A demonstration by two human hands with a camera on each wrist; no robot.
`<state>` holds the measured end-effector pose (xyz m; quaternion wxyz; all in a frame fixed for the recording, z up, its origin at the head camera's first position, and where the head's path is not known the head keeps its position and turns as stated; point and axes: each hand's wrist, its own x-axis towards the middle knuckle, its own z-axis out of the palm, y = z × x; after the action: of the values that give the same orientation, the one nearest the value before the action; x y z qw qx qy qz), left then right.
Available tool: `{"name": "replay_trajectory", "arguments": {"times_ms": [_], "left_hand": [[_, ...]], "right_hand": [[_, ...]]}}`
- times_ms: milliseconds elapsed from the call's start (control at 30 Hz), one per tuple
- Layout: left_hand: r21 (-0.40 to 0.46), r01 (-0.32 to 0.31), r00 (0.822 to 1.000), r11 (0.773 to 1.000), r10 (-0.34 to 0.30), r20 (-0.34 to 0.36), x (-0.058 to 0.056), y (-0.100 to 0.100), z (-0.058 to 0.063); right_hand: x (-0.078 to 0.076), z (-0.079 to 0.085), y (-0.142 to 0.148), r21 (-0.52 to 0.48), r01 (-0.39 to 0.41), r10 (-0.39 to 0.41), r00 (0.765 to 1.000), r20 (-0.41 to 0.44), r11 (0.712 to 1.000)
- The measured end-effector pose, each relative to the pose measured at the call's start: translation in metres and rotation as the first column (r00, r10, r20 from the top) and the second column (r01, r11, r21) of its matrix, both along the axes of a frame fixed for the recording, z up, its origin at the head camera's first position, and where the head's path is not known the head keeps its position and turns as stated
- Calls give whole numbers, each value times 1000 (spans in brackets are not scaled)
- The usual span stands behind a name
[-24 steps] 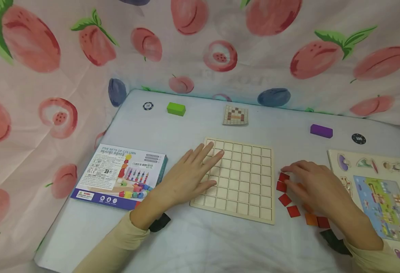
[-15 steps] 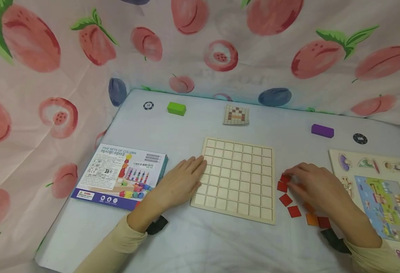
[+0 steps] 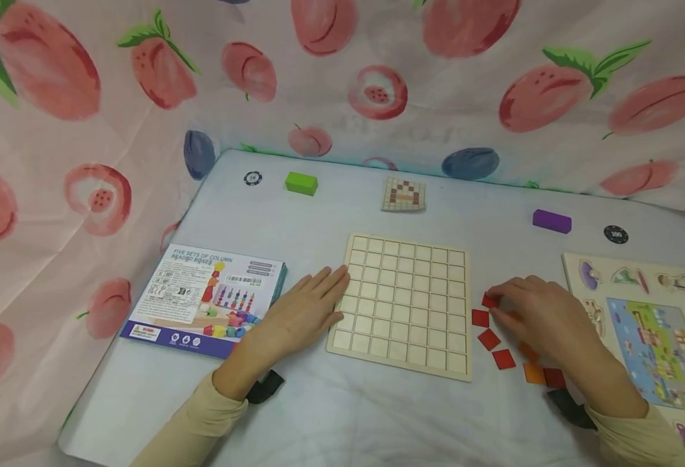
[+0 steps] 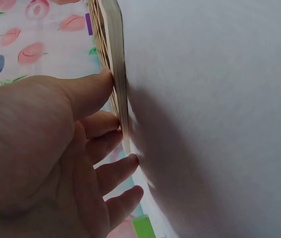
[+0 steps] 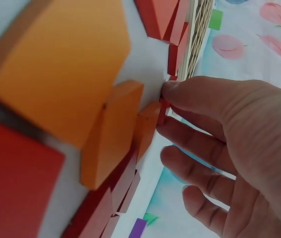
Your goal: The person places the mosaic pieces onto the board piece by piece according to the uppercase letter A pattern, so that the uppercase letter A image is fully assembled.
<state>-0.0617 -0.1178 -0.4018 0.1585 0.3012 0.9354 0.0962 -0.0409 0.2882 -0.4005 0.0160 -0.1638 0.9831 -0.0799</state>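
Note:
A square wooden grid board [image 3: 401, 303] lies flat in the middle of the head view, its cells bare. My left hand [image 3: 296, 314] lies at the board's left edge with straight fingers; in the left wrist view the thumb and fingertips touch that edge [image 4: 118, 74]. To the right of the board, my right hand [image 3: 543, 321] pinches a red square tile [image 3: 488, 299] between thumb and fingers, low over the table. Other red tiles [image 3: 488, 339] lie loose beside it. Orange tiles [image 5: 113, 136] and dark red tiles [image 5: 123, 186] lie beneath the palm, partly hidden.
A patterned grid card [image 3: 404, 194] lies behind the board. A bead toy box [image 3: 202, 301] is at left and a picture puzzle board [image 3: 652, 337] at right. Farther back are a green block [image 3: 301, 183], a purple block [image 3: 552, 221] and two round chips [image 3: 615, 234].
My left hand has drawn back from over the board's upper left to its left edge. The right hand has stayed nearly in place, the pinched tile now slightly apart from the red one below.

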Motion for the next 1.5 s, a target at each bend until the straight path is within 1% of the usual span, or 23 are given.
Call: {"name": "replay_trajectory", "arguments": {"times_ms": [133,267,500,700,867,1033,1233,1500], "left_hand": [[0,4,1000,1000,-4,-5,-1,-1,-1],[-1,3,1000,1000,-3,-4,-2,-2,-1],[9,-4,1000,1000,4,-11,-2,-5,-2],[32,-9,1000,999,8,4,-3,-4,-5],[34,-10,1000,999,10,-1,-2,-3,-7],[25,-10,1000,1000,10,4,-1,-1,-7],[17,-6,1000,1000,6,0,0,1,-6],[3,-6,1000,1000,6,-11,-2,1,-4]], "right_hand": [[-4,-1,-3,-12,3,-4,999,-35,1000],[-11,0,-10,-47,6,-9,998,-66,999],[-31,5,-32,-97,-13,6,998,-69,995],[-50,6,-54,-109,-71,60,993,-97,991],[-67,6,-76,-125,-91,84,994,-63,988],[-84,2,-95,-129,-116,114,993,-24,985],[-93,-4,-105,-113,-138,136,990,-26,984],[-98,-5,-106,-101,-126,122,991,-49,987]]}}
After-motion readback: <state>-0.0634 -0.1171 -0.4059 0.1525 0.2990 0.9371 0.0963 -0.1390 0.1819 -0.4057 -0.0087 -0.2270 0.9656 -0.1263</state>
